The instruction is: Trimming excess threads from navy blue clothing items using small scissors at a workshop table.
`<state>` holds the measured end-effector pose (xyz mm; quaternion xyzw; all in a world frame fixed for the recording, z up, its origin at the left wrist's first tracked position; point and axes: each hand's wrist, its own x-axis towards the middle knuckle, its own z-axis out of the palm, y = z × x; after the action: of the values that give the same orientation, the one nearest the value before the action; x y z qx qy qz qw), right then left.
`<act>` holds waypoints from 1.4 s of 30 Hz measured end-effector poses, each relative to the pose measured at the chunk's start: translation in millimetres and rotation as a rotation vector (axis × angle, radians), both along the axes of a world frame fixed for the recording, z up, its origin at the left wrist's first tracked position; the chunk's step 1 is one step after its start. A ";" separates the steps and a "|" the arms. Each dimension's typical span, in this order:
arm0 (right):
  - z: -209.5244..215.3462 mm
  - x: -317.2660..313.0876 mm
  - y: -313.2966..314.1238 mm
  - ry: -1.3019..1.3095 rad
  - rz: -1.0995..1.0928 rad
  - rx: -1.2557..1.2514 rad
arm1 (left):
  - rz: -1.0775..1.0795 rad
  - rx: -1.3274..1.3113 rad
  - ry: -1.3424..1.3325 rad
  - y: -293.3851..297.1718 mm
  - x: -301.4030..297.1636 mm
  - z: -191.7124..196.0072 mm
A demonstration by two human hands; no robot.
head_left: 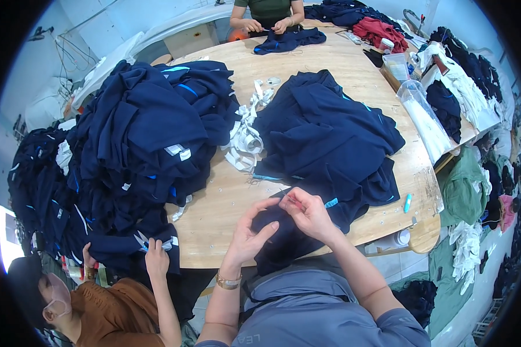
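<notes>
A dark navy garment [281, 246] lies at the table's near edge, partly over my lap and under both hands. My left hand [252, 231] is curved above it, thumb and fingers apart, with nothing visible between them. My right hand [307, 213] is closed in a pinch, its fingertips close to the left index finger. What it pinches is too small to make out; a reddish spot shows at the fingertips. A light blue strip [330, 203] shows beside my right hand. Just beyond lies a heap of navy garments [330, 130].
A larger navy heap [145, 115] covers the table's left side. White tape [244, 139] lies tangled between the heaps. A turquoise marker-like stick [408, 203] lies at right. One co-worker at left holds scissors [141, 240]; another handles navy cloth [289, 40] across the table.
</notes>
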<state>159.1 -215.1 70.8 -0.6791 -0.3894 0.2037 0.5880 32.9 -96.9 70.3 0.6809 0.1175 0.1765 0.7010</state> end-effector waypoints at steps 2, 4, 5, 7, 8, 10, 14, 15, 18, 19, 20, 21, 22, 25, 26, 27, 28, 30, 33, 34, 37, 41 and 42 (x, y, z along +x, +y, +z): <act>-2.6 0.9 -0.7 -0.006 0.000 -0.011 | -0.007 -0.075 0.032 -1.3 -0.1 4.8; -2.6 1.0 -0.6 -0.012 0.004 -0.023 | -0.010 -0.150 0.064 -1.8 -0.2 5.0; -0.7 0.7 0.1 0.010 0.000 0.004 | 0.010 -0.145 0.064 -1.8 -0.3 2.2; 0.7 -0.1 0.4 0.032 -0.001 0.030 | 0.032 -0.141 0.066 -2.5 0.2 -1.8; 0.6 -0.5 0.1 0.046 0.010 0.042 | 0.079 -0.034 0.095 -3.8 0.9 -3.4; 4.9 -0.3 -2.3 0.062 0.025 0.051 | 0.160 0.156 0.144 -7.0 2.4 -2.3; 4.5 0.1 -10.1 0.182 0.092 -0.006 | 0.251 0.317 0.165 -11.3 5.6 3.8; 0.6 0.2 -11.5 0.273 0.077 0.126 | 0.274 0.336 0.163 -12.2 6.4 5.8; 16.4 3.6 -20.6 0.337 0.031 0.171 | 0.314 0.150 0.129 -6.7 2.6 -4.5; 13.5 6.8 -26.1 0.337 0.032 0.170 | 0.314 0.149 0.129 -5.5 1.6 -6.9; 8.7 9.6 -31.5 0.239 0.024 0.119 | 0.315 0.108 0.128 -4.2 0.7 -8.9; 5.3 10.3 -34.2 0.140 0.017 0.068 | 0.316 0.067 0.126 -3.4 0.0 -9.6; 3.7 10.3 -35.5 -0.018 -0.019 -0.001 | 0.313 0.066 0.126 -4.2 0.9 -8.4; 8.1 7.4 -37.9 -0.382 -0.005 -0.111 | 0.280 -0.041 0.130 -6.1 1.8 -5.0; 5.9 7.2 -36.6 -0.462 -0.020 -0.122 | 0.273 -0.040 0.106 -6.4 1.1 -6.4; 6.7 8.0 -36.5 -0.462 -0.019 -0.121 | 0.265 -0.039 0.082 -6.9 0.4 -7.0; 7.7 9.6 -35.5 -0.557 -0.031 -0.114 | 0.265 -0.038 0.082 -7.1 -0.1 -7.1; 10.5 11.7 -33.3 -0.653 -0.043 -0.106 | 0.252 0.032 0.059 -7.4 -0.8 -6.4; 15.8 12.6 -29.3 -0.766 -0.034 -0.125 | 0.238 0.202 0.018 -7.6 -0.7 4.0; 16.9 12.3 -27.9 -0.804 -0.027 -0.118 | 0.238 0.202 0.018 -7.9 -1.0 5.1; 16.6 11.2 -26.9 -0.852 -0.029 -0.119 | 0.233 0.209 0.031 -8.7 -1.8 6.2; 17.1 10.2 -27.9 -0.878 -0.036 -0.159 | 0.231 0.209 0.048 -9.6 -2.3 7.6; 17.4 9.9 -28.1 -0.878 -0.038 -0.161 | 0.226 0.233 0.036 -9.6 -1.9 8.2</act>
<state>169.0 -243.3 88.2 -0.7518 -0.5725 -0.0853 0.3159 31.0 -106.5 78.5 0.7429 0.1848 0.2546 0.5909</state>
